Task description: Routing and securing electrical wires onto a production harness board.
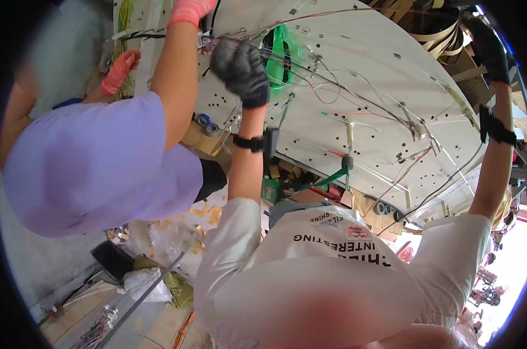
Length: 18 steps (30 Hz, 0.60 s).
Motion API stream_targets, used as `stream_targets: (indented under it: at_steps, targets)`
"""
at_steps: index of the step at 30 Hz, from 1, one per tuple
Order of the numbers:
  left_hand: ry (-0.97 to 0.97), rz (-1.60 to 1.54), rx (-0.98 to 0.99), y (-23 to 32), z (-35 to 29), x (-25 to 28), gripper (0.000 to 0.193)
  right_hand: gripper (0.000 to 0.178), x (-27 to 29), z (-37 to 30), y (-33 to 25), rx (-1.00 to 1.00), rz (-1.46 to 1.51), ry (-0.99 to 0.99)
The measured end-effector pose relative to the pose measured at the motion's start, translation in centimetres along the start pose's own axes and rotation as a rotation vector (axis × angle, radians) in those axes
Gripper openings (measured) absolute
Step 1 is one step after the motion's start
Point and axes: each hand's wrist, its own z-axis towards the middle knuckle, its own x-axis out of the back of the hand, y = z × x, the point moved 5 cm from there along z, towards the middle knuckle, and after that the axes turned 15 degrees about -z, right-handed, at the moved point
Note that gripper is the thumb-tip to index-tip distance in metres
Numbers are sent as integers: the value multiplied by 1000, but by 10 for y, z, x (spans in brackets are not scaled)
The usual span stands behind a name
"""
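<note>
The wire bundle [348,93] runs slantwise across the white harness board [362,46], from beside my left hand down toward the right, with thinner red and white wires branching off it. My left hand [240,68], in a black glove, is at the bundle's left stretch with its fingers curled in — the blur and the back of the glove hide whether they pinch any wire. My right hand [487,49] is raised at the far right, well apart from that stretch and near the bent brown strips [444,38]; I cannot tell what its fingers do.

The metal posts [319,63] standing on the board probably keep the wires on their route and clear of its face. A green plastic bag [295,43] lies just right of my left hand, behind some of the wires — perhaps to gather a loose end. On my left, a co-worker's pink-gloved hand [192,10] is near the same end of the bundle, so we seem to share it.
</note>
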Motion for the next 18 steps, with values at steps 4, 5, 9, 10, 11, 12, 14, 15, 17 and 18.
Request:
stream_targets:
  at_steps: [4,5,9,10,11,12,14,15,17,18]
  targets:
    - [257,69,409,-76,-80,65,31,20,-99,-105,-15,-624,705,-149]
    - [259,79,412,-96,-89,68,31,20,-108,-113,-34,-617,714,-150]
    - [-446,-556,886,-106,-114,10,30,33,-113,-173,-61,-329,664,-389]
    - [-510,-575,979,-92,-109,31,30,33,-127,-157,-94,-989,946,-908]
    - [-638,-453,956,-73,-95,53,30,32,-85,-102,-121,-651,521,-776]
    - [-632,-444,952,-58,-81,65,30,31,-38,-59,-149,-327,92,-614]
    - [-551,-596,1089,-27,-69,60,30,34,32,-20,-184,-391,194,-293]
    - [-506,-677,1096,-24,-64,59,31,39,37,-5,-221,-378,578,-346]
    - [-431,-882,1202,2,-42,35,30,51,89,43,-296,-418,1327,-550]
    - [-330,-1072,1296,12,-36,23,30,60,104,67,-329,-374,1443,-572]
